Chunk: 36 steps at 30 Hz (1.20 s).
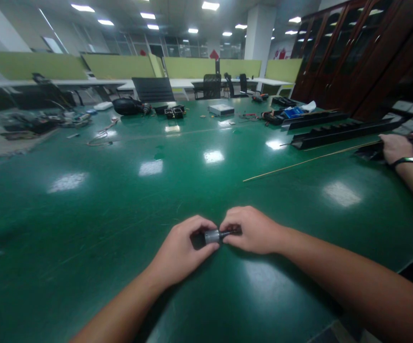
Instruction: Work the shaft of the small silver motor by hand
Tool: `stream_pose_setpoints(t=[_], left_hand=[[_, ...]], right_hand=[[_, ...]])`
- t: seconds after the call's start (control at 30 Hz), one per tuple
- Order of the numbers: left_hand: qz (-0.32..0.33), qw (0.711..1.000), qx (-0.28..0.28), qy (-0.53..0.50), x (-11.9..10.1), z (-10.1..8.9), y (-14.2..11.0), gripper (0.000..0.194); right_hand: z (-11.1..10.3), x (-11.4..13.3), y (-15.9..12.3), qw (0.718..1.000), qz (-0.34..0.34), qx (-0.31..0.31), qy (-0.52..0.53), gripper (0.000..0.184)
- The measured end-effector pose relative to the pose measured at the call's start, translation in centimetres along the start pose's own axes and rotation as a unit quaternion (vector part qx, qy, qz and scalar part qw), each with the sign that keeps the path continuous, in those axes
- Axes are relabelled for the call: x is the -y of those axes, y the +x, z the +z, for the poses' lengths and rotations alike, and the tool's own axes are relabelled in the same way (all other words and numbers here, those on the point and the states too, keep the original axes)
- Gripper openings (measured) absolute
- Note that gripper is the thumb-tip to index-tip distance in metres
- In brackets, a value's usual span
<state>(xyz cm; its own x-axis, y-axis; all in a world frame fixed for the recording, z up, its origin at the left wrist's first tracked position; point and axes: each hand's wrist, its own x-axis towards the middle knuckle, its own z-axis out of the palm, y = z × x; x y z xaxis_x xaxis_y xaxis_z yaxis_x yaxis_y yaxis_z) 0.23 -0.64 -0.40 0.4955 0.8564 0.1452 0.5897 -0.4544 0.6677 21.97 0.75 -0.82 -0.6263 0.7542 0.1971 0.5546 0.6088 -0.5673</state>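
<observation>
Low over the near middle of the green tabletop, a small silver metal cylinder (212, 236) lies sideways between my two hands. My left hand (186, 245) is closed around its left end, thumb below and fingers above. At the right, the cylinder narrows into a dark, thin part (224, 234), which my right hand (251, 229) pinches between thumb and fingers. My fingertips nearly meet and cover some of the piece. Its exact kind does not show.
At right, another person's hands (399, 148) hold dark material beside a long thin rod (299, 163). Black channel strips (345, 133) lie beyond. A silver box (221, 110), a black bag-like object (127, 106), a cable (101, 136) and cluttered parts (35, 121) sit farther back.
</observation>
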Motion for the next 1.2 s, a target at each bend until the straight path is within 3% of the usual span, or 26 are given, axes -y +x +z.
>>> stream_pose_setpoints(t=[0.83,1.2], left_hand=[[0.001,1.0,0.004,0.005,0.0,0.0,-0.1,0.019],[-0.004,1.0,0.008,0.005,-0.1,-0.1,0.0,0.019]], right_hand=[[-0.5,-0.4,-0.3,1.0,-0.004,0.01,0.015,0.014],[-2.9,-1.5,-0.6,0.997,0.011,0.08,0.019,0.013]])
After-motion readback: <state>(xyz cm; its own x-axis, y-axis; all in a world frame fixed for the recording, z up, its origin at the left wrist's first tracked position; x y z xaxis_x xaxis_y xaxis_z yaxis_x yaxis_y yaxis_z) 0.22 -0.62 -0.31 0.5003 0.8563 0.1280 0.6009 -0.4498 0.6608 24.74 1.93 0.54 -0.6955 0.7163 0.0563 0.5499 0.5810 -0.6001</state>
